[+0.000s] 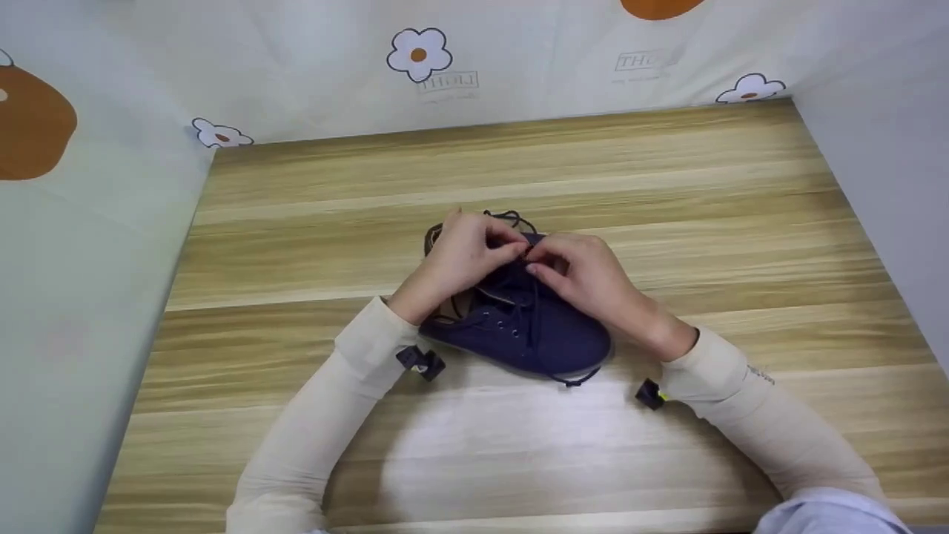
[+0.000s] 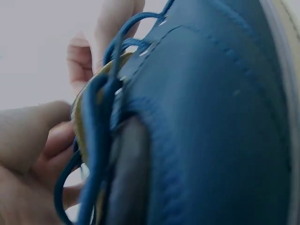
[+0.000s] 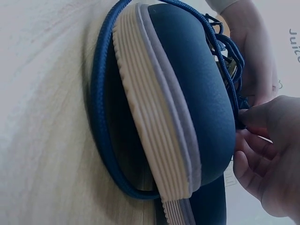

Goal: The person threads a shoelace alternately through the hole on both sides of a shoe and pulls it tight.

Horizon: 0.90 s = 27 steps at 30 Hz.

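Note:
A navy lace-up shoe (image 1: 563,334) lies on the table with its toe to the right and its row of eyelets facing the near side. My left hand (image 1: 467,252) reaches over the shoe's opening, thumb and forefinger pinched together at the dark shoelace. From the right, my right hand (image 1: 589,274) meets it there and pinches the shoelace (image 3: 239,124) too. Between the fingertips the lace is mostly hidden. Loose lace (image 2: 96,131) loops beside the shoe's tongue in the left wrist view. Another lace length (image 3: 99,98) bows around the ribbed sole.
Part of a second dark shoe (image 3: 211,206) shows behind the first in the right wrist view. The wood-grain table (image 1: 319,245) is bounded by a patterned sheet (image 1: 534,59) at the back and sides. Small black devices (image 1: 422,362) sit at both cuffs.

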Tool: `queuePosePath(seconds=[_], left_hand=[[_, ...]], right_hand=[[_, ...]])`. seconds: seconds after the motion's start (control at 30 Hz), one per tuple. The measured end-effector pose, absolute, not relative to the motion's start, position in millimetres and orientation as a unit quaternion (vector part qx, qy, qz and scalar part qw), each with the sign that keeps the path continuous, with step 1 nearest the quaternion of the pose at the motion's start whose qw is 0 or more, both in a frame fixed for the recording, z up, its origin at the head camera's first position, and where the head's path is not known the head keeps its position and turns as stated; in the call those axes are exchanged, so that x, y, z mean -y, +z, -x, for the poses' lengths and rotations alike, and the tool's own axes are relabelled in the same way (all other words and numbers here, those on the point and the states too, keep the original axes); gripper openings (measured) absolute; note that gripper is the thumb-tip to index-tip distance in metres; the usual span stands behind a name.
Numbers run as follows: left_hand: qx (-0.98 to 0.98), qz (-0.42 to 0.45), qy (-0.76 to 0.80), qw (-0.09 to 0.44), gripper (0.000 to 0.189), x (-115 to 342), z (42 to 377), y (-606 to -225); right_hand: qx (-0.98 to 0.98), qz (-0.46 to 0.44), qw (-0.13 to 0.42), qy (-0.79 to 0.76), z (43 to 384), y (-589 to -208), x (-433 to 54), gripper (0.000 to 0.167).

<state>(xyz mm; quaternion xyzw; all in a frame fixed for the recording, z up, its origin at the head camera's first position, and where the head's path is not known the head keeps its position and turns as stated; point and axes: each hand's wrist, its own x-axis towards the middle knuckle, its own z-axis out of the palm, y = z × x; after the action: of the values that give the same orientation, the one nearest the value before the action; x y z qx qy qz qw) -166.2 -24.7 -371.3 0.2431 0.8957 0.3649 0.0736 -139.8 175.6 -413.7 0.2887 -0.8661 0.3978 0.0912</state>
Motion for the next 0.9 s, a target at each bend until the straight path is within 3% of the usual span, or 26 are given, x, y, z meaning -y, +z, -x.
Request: queuePosePath(seconds=[0.23, 0.37, 0.5, 0.67, 0.9], left_hand=[[-0.912, -0.206, 0.352, -0.049, 0.009, 16.8, 157.7, -365.2], [-0.916, -0.205, 0.331, -0.102, 0.019, 14.4, 155.1, -362.0], [-0.91, -0.216, 0.335, -0.116, 0.024, 16.0, 155.9, -359.9], [-0.908, -0.231, 0.334, -0.105, 0.011, 17.9, 158.5, -361.2], [-0.928, -0.254, 0.253, -0.096, 0.013, 22.9, 156.8, -360.0]], right_hand=[[0.868, -0.286, 0.09, 0.395, 138.8, -412.6, -174.8, 0.005], [0.868, -0.288, 0.091, 0.393, 139.3, -412.5, -174.7, 0.005], [0.867, -0.292, 0.093, 0.393, 139.8, -412.4, -174.8, 0.006], [0.864, -0.298, 0.1, 0.393, 139.7, -413.1, -174.9, 0.007], [0.865, -0.295, 0.095, 0.394, 139.0, -413.1, -176.2, 0.006]])
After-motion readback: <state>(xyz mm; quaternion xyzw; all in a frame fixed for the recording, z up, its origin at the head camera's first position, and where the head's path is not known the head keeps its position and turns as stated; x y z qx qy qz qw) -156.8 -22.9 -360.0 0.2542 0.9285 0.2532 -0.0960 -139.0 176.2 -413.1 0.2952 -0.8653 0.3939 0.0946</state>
